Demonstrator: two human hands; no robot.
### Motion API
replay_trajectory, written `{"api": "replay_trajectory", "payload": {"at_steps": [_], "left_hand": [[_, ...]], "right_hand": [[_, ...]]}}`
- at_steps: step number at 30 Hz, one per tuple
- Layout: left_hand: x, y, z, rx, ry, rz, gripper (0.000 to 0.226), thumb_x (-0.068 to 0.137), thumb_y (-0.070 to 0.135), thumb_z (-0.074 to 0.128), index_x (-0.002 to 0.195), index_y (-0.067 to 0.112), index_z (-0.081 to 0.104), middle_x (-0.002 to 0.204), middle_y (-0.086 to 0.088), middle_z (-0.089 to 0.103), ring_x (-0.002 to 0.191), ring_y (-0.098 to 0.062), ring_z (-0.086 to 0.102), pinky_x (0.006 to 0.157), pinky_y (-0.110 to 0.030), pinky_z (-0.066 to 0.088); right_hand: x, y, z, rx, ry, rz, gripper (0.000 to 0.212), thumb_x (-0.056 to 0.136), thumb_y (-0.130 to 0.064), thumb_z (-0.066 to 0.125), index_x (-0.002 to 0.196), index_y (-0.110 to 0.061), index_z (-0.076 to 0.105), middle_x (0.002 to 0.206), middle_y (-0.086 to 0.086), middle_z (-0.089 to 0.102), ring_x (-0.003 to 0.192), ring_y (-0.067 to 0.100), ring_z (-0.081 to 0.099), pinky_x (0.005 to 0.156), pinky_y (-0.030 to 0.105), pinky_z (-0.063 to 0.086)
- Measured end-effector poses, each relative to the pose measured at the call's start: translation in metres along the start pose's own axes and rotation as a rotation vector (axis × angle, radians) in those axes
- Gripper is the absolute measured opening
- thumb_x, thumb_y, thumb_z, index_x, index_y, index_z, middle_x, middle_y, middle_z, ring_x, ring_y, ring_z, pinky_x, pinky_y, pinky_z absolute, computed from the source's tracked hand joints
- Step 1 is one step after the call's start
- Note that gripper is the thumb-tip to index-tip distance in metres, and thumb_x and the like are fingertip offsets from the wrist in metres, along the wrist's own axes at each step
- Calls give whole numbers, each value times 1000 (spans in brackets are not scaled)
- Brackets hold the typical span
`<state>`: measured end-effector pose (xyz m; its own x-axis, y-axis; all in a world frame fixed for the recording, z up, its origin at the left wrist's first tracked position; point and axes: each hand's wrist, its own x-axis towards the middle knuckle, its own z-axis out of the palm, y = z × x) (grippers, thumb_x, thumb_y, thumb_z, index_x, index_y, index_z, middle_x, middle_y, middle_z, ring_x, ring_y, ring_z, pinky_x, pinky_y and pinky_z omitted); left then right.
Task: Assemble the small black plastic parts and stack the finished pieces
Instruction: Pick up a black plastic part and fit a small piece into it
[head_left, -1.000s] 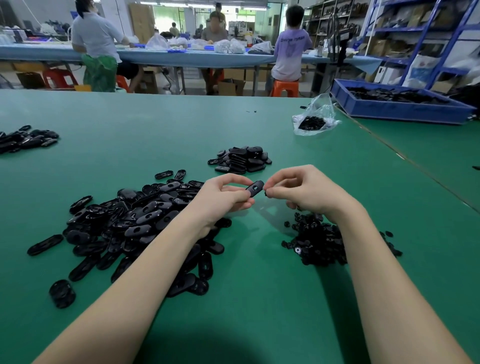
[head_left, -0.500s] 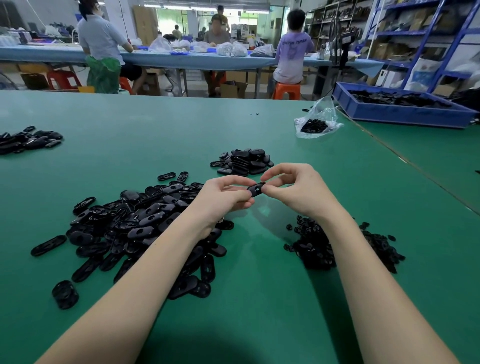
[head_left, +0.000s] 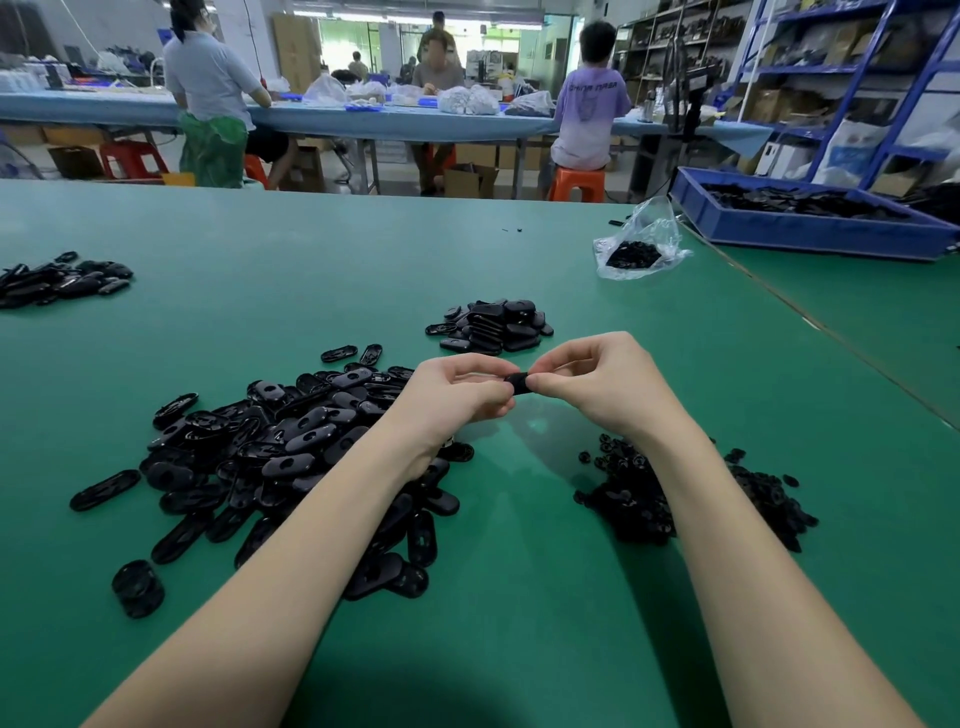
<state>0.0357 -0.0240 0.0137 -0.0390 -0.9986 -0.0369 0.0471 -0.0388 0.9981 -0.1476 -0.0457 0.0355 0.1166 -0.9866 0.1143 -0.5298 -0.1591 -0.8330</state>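
Observation:
Above the green table (head_left: 519, 597) my left hand (head_left: 457, 397) and my right hand (head_left: 597, 387) meet, both pinching one small black oval part (head_left: 518, 383) that is mostly hidden by the fingertips. Under my left forearm spreads a big pile of black oval shells (head_left: 280, 452). A heap of small black ring pieces (head_left: 639, 499) lies beneath my right wrist. Just beyond my hands sits a stack of finished pieces (head_left: 493, 325).
A clear plastic bag with black bits (head_left: 636, 249) lies far right, beside a blue tray of black parts (head_left: 805, 215). Another black pile (head_left: 57, 280) sits at the far left edge. People work at a long blue table (head_left: 363, 122) behind.
My right hand has closed in on the part held by my left hand, and its fingertips now cover most of it. Both hands stay at about the same spot.

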Motion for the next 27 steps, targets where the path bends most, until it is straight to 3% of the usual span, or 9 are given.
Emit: {"api": "replay_trajectory", "payload": {"at_steps": [4,11,14,18,24,27], "left_hand": [[-1,0,-1,28,-4,6,16,89,-4,66,99,3,75,82,-8,75,75,-14,70,77,-20,58],[-2,5,-6,35,-38,12,16,93,-3,62,95,7,75,80,-7,73,72,-13,67,74,-20,57],[-3,6,-6,-8,-84,-36,16,94,-1,60,96,8,72,83,-7,73,73,-12,68,70,-20,56],[-5,3,-4,34,-82,-19,12,91,-3,64,92,8,68,78,-8,72,72,-14,66,72,-20,55],[-3,1,-6,50,-45,5,11,90,-4,65,94,7,67,80,-8,74,73,-13,68,73,-19,56],[-3,-1,-5,33,-45,-2,12,88,-2,69,94,8,68,83,-9,76,75,-13,69,77,-20,57]], "right_hand": [[-2,-3,1,-34,-16,8,8,79,-34,86,75,-30,80,76,-6,77,64,1,62,59,19,44],[-3,-5,0,-7,-7,78,24,71,-50,89,86,-35,77,70,-11,70,47,-5,51,56,22,38],[-5,-3,-3,108,-94,142,24,70,-48,89,81,-29,80,68,-10,66,47,3,41,46,13,32],[-8,-2,3,127,-176,150,19,76,-41,88,76,-25,78,67,-12,71,52,8,36,41,13,30],[-2,-2,7,106,-128,105,10,80,-27,85,74,-23,79,61,-11,63,41,-3,44,42,7,32],[-1,-1,9,83,-102,99,9,79,-27,84,75,-22,78,60,-14,62,44,-3,47,51,13,36]]}}
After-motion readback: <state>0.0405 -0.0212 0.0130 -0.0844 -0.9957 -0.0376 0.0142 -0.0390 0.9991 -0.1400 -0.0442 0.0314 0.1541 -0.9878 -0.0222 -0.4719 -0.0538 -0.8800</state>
